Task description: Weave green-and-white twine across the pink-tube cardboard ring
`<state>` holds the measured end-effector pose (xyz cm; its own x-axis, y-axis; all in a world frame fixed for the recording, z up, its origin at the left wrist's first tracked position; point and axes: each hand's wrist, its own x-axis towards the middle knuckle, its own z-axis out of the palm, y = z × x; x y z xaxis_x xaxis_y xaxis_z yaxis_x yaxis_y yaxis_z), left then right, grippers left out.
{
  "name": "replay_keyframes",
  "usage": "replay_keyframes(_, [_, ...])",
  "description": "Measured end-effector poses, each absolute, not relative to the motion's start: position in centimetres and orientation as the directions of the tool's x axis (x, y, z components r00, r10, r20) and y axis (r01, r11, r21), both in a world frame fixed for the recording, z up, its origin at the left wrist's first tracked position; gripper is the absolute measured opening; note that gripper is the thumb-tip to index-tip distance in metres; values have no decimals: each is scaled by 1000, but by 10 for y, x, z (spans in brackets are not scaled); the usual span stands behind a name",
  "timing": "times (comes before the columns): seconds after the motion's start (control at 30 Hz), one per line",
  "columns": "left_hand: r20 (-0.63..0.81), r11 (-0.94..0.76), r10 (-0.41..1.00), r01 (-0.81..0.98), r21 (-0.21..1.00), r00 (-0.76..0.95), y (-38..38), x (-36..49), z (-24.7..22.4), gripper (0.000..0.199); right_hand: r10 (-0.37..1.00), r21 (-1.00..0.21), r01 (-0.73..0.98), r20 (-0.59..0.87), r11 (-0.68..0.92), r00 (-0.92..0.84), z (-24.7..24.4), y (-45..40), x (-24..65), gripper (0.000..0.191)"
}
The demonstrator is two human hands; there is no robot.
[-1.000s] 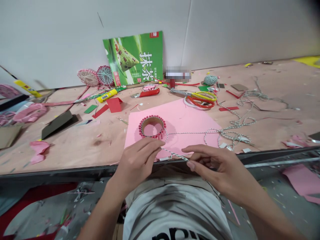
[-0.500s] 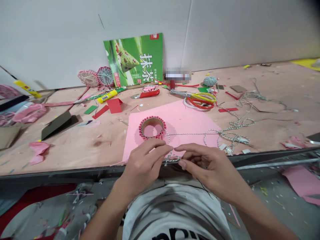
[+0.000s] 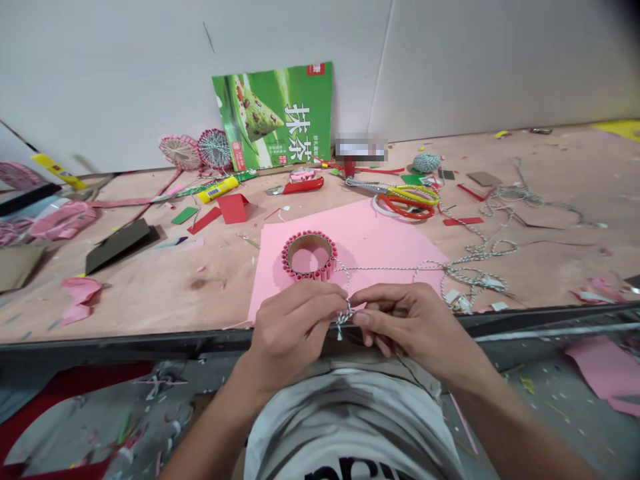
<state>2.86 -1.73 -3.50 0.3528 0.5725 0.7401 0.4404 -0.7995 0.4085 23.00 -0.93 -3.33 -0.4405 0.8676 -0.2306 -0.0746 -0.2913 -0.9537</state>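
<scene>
Moving closer, the left hand (image 3: 293, 330) and right hand (image 3: 415, 323) now pinch the striped twine (image 3: 343, 321) in closed fingers (image 3: 325, 297) below the cardboard ring (image 3: 309, 257).

left hand (image 3: 293, 330) | right hand (image 3: 413, 323) | both pinch baker's twine (image 3: 343, 321) (grey-white twist) | runs to cardboard ring (image 3: 306, 241) on pink paper (image 3: 385, 233)

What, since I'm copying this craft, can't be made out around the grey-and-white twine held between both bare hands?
Head view only:
The crossing of the grey-and-white twine: hidden by the left hand and right hand.
The object beside the green package: blurred by a pixelated patch.
The yellow sheet: cut off by the right edge.
</scene>
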Motion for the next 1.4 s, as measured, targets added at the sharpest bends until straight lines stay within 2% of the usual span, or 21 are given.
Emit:
replay_keyframes(0.07, [773, -824, 530, 426, 372, 350, -18, 30, -35, 31, 865, -941, -110, -242, -319, -440, -34, -8, 229, 44])
replay_keyframes(0.2, [828, -853, 457, 423, 305, 326, -19, 32, -37, 59, 855, -932, -143, -233, -332, -464, -35, -5, 226, 38])
replay_keyframes(0.4, [776, -807, 550, 434, 400, 309, -22, 33, -44, 76, 859, -936, -102, -261, -336, -440, -33, -6, 225, 37])
replay_keyframes(0.47, [732, -743, 640, 430, 512, 234, -27, 32, -43, 70, 875, -947, -97, -239, -305, -421, -33, -6, 224, 34])
replay_keyframes(0.57, [609, -565, 791, 449, 692, 58, -37, 30, -38, 29, 892, -955, -103, -216, -278, -397, -33, -7, 222, 35])
replay_keyframes(0.63, [541, -498, 839, 490, 715, 63, -43, 31, -35, 6, 897, -953, -123, -211, -278, -389, -33, -7, 221, 37])
replay_keyframes(0.77, [497, -510, 850, 516, 688, 176, -47, 36, -35, 4, 895, -948, -151, -201, -280, -398, -33, -6, 222, 39])
replay_keyframes(0.87, [533, -555, 821, 498, 666, 203, -44, 40, -37, 10, 870, -945, -140, -204, -294, -449, -34, -6, 224, 41])
replay_keyframes(1.0, [608, -631, 756, 518, 578, 243, -40, 39, -37, 11, 832, -937, -125, -223, -327, -507, -34, -5, 226, 46])
replay_keyframes(1.17, [644, -694, 687, 568, 443, 337, -36, 35, -35, 11, 796, -920, -147, -225, -364, -561, -33, -2, 228, 43])
replay_keyframes(1.27, [662, -724, 652, 562, 401, 368, -33, 34, -37, 11, 793, -922, -131, -234, -365, -562, -30, -1, 228, 50])
replay_keyframes(1.4, [672, -738, 628, 575, 354, 393, -32, 33, -37, 11, 799, -928, -86, -262, -362, -541, -25, 0, 223, 46])
